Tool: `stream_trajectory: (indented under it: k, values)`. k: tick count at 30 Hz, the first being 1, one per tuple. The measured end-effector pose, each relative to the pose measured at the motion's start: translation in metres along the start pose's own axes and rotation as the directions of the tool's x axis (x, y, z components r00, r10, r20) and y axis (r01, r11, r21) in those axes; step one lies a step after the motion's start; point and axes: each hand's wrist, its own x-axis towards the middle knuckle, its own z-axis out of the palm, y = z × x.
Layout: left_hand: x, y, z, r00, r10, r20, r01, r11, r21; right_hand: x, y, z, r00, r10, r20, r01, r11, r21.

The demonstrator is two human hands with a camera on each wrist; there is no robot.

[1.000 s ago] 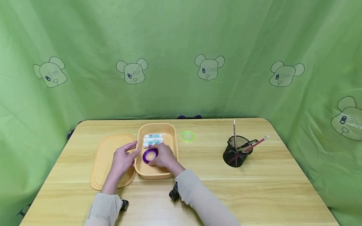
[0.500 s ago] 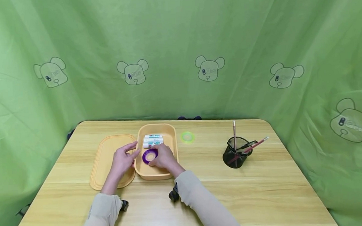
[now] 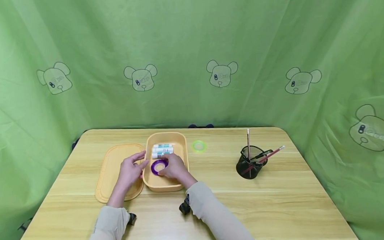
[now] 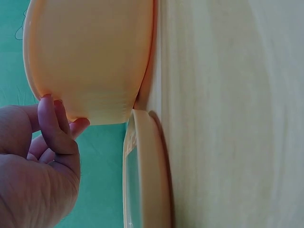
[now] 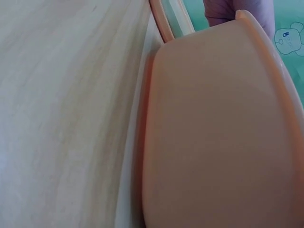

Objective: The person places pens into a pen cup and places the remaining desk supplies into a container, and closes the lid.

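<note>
A peach-orange plastic box (image 3: 180,175) stands open-topped at the table's left middle. My left hand (image 3: 131,169) holds its left rim, the thumb at the edge and other fingers against the outer wall in the left wrist view. My right hand (image 3: 176,167) reaches inside and pinches a purple ring (image 3: 154,169), like a roll of tape, lying flat or nearly so. Behind it in the box lie white tubes (image 3: 162,150) with blue-green labels, like glue sticks. In the right wrist view the box wall (image 5: 218,118) hides the right hand.
The flat matching lid (image 3: 110,171) lies left of the box, partly under the left forearm. A translucent yellow-green ring (image 3: 198,146) lies to the box's right. Farther right stands a black mesh cup (image 3: 246,167) with pencils and a pen. Green curtains (image 3: 184,106) surround the table.
Hands, box and purple ring stay almost where they were. The whole scene sits a few pixels lower in the head view, as from a slight head movement.
</note>
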Motion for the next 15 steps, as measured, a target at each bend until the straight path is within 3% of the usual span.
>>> stream_trajectory:
  k: [15]
  values:
    - [0.001, 0.000, 0.000, 1.000, 0.015, 0.005, -0.015, 1.000, 0.014, -0.004, -0.004, -0.013, 0.999, -0.037, 0.023, 0.037, 0.999, -0.006]
